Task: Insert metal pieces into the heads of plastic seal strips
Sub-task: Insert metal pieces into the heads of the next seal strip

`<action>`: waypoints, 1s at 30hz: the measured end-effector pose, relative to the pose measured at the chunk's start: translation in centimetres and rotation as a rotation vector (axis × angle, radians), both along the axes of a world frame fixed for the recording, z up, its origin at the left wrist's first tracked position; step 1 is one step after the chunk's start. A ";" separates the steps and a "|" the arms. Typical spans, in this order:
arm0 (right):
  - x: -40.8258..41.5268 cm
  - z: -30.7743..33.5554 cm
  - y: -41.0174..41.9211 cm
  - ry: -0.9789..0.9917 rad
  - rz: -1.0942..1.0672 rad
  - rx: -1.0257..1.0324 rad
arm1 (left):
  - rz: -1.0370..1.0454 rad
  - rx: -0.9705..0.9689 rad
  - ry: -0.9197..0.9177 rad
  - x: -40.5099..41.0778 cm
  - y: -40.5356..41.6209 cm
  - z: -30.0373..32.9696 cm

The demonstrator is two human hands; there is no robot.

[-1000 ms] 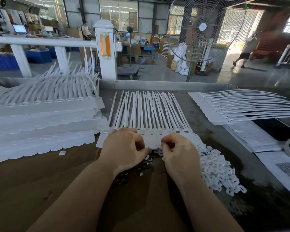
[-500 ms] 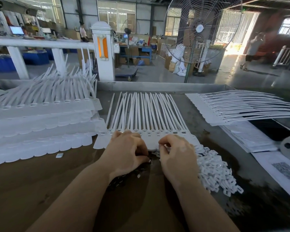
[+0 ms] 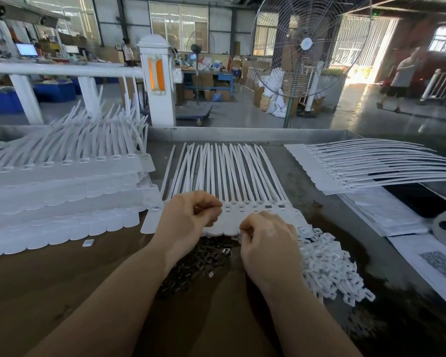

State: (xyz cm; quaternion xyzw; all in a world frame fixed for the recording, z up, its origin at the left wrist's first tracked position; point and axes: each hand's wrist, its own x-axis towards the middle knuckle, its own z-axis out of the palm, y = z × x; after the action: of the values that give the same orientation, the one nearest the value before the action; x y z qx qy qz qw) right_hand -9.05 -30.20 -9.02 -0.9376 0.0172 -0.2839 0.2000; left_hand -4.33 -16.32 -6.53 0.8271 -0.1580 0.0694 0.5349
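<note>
hidden: the left hand [image 3: 188,217] covered the left heads of the joined row of white plastic seal strips [image 3: 232,176], and its curled fingers hid whatever lay between the fingertips.
hard to make out: whether either hand held a metal piece could not be told; the fingertips were too small and blurred.
cut off: the stacked white seal strip sheets [image 3: 62,191] ran off the left edge; the fanned white strips at far right [image 3: 371,166] ran off the right edge.
left hand: fingers curled in, thumb and forefinger pressed together over the head band of the strip row, toward its left end.
right hand: the right hand [image 3: 265,243] was curled, fingertips pinched together at the near scalloped edge of the strip row, just right of the left hand.
seal strips: lay flat on the brown worktable [image 3: 62,292], tails pointing far, heads near and under both hands; open slots showed in the heads right of the left hand.
metal pieces: a dark pile of small metal clips [image 3: 198,264] lay on the table just near of the strip heads, between and partly under the two wrists.
white pieces: a heap of small white plastic frames [image 3: 330,269] lay right of the right hand, touching the strip row's right near corner.
stray bit: one small white plastic tab [image 3: 88,242] lay alone near the left stack.
</note>
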 end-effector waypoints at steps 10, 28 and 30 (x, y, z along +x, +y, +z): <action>-0.2 0.3 0.0 0.038 -0.010 0.000 | -0.120 0.076 0.123 3.2 -4.4 1.6; -0.1 0.3 0.3 -0.020 -0.020 0.053 | -0.169 0.296 0.280 7.0 -9.1 1.6; -0.2 0.4 0.4 -0.017 -0.016 0.059 | -0.165 0.314 0.292 6.9 -9.2 1.8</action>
State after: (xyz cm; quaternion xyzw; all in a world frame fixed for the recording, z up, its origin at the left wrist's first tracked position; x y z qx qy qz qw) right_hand -9.21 -29.81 -8.65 -0.9286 0.0315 -0.2931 0.2254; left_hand 2.59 -25.53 -4.76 0.8858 -0.1548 -0.1207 0.4205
